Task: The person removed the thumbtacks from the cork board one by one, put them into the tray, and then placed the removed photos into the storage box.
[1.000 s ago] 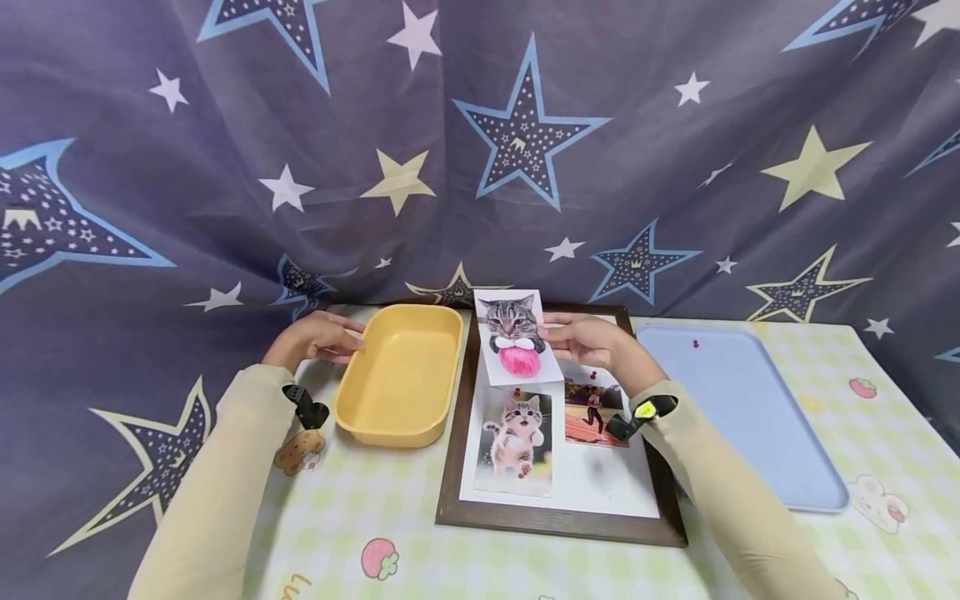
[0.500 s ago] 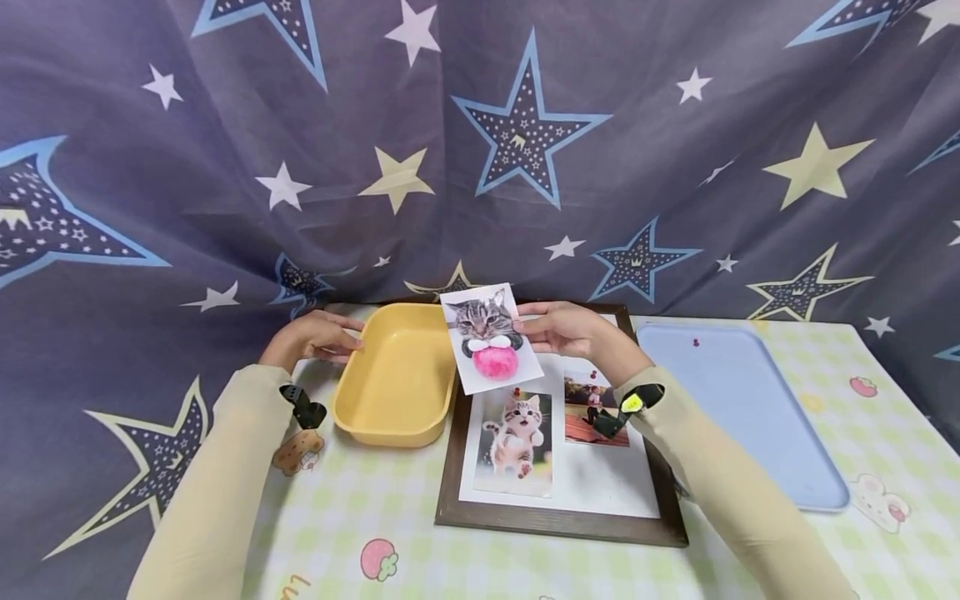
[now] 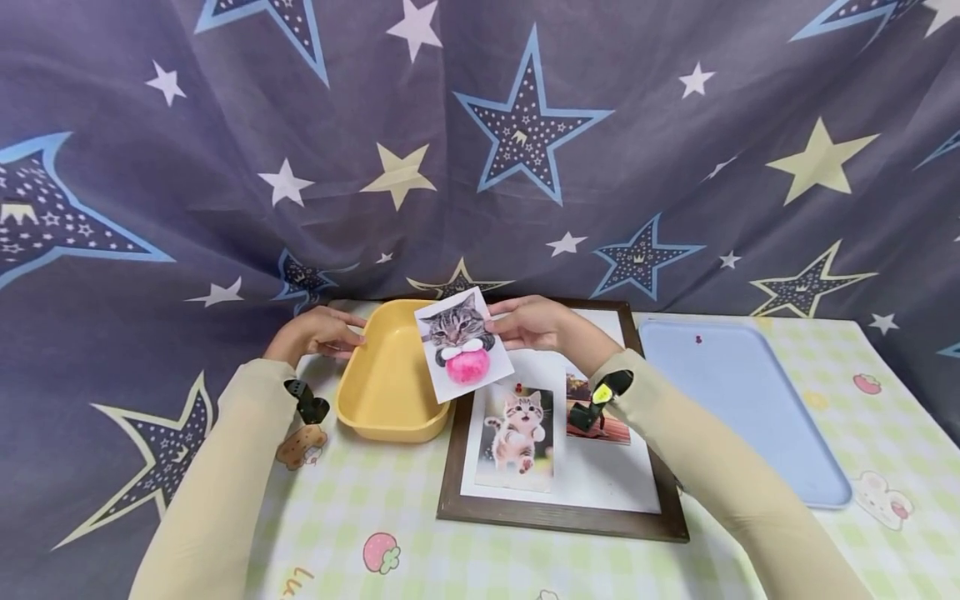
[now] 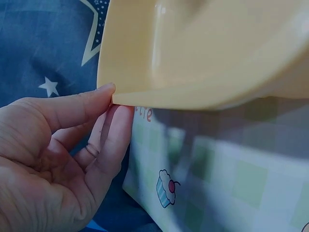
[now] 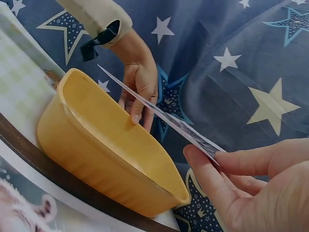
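Observation:
My left hand (image 3: 324, 333) pinches the left rim of a yellow plastic bin (image 3: 386, 375); the left wrist view shows thumb and fingers (image 4: 120, 135) on either side of that rim. Between thumb and fingers, my right hand (image 3: 534, 323) holds a photo (image 3: 465, 346) of a tabby cat with a pink pompom by its right edge. The photo hangs tilted above the bin's right side. Edge-on in the right wrist view, the photo (image 5: 164, 116) stands over the bin (image 5: 106, 145) and apart from its floor.
Right of the bin lies a brown-framed white board (image 3: 562, 527). On it are a kitten photo (image 3: 517, 442) with a red pushpin (image 3: 518, 387) and a partly covered runner photo (image 3: 611, 425). A blue tray (image 3: 742, 408) with a red pushpin (image 3: 698, 339) lies farther right. Behind hangs a starry curtain (image 3: 645, 100).
My right hand has carried the cat photo leftward from over the framed board to over the bin's right side, and the photo has turned. My left hand stays on the rim.

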Motion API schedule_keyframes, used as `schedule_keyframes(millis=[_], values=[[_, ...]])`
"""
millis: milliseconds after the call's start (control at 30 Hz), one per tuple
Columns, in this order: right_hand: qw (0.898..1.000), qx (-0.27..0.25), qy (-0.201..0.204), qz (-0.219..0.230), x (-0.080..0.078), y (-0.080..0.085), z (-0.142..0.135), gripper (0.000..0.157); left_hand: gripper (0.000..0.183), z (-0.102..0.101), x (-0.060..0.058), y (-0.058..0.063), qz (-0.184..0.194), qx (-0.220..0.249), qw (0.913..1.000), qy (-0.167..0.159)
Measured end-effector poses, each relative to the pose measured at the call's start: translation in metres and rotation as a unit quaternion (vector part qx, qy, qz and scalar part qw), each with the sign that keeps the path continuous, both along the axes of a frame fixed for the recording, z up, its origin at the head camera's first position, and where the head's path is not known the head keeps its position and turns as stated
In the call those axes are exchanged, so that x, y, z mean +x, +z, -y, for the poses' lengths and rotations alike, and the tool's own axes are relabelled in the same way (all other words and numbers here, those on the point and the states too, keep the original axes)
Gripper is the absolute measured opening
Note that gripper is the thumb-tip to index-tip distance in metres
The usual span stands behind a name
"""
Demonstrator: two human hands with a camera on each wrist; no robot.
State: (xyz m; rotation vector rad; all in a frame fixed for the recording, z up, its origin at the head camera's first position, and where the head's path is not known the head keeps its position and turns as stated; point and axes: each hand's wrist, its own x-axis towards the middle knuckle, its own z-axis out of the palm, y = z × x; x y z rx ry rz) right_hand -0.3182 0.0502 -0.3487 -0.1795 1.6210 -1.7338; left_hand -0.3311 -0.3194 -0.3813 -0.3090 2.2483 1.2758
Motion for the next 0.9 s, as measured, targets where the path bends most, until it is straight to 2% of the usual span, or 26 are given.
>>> schedule_keyframes(millis=[267,600,900], values=[[0.999,0.031,-0.025,-0.001,-0.003,-0.001,0.017,0.044,0.063,0.001,0.001,0.000,0.003,-0.003,1.0000,0.004],[0.991,0.099,-0.087,-0.019,-0.012,-0.007,0.037,0.033,0.063,-0.001,0.000,0.003,0.003,0.008,1.0000,0.004],[0.991,0.094,-0.093,-0.003,-0.016,-0.014,0.051,0.032,0.065,0.000,0.000,0.003,0.009,0.009,0.9999,0.007]])
